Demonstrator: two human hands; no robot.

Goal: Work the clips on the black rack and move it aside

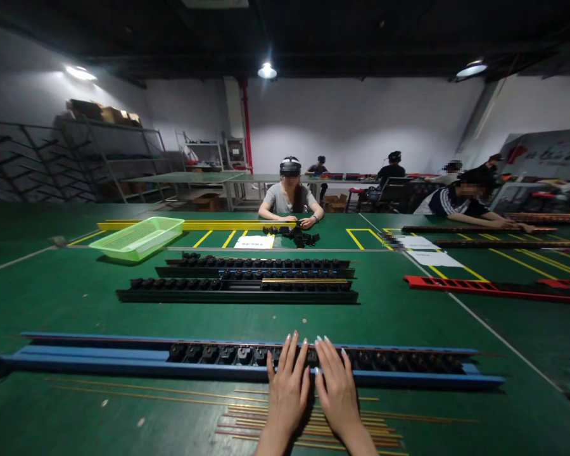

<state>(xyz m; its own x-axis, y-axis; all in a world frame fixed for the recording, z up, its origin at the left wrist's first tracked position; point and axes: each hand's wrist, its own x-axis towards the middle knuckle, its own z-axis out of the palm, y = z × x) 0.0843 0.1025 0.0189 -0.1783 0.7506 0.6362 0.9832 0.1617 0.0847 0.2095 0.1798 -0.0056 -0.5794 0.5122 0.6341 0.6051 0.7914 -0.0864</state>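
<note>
A long blue channel-shaped rail [99, 356] lies across the table in front of me. Inside it sits a row of small black modules [227, 353], and a thin copper-coloured rod [123, 342] runs along its far side. My left hand [289, 386] rests over the middle of the row, fingers stretched out and somewhat spread. Close beside it, my right hand [335, 383] lies the same way, fingertips on or just above the modules. Both hands hide the parts beneath them. Several loose brass-coloured rods [247, 421] lie on the near side, partly under my wrists.
Beyond the blue rail stand black rails [237, 296] filled with modules. A light green basket [140, 237] is at the left, a red rail [475, 288] at the right. Across the table a person [289, 196] handles black parts [304, 237] beside a yellow rail [204, 225]. Other people work farther back.
</note>
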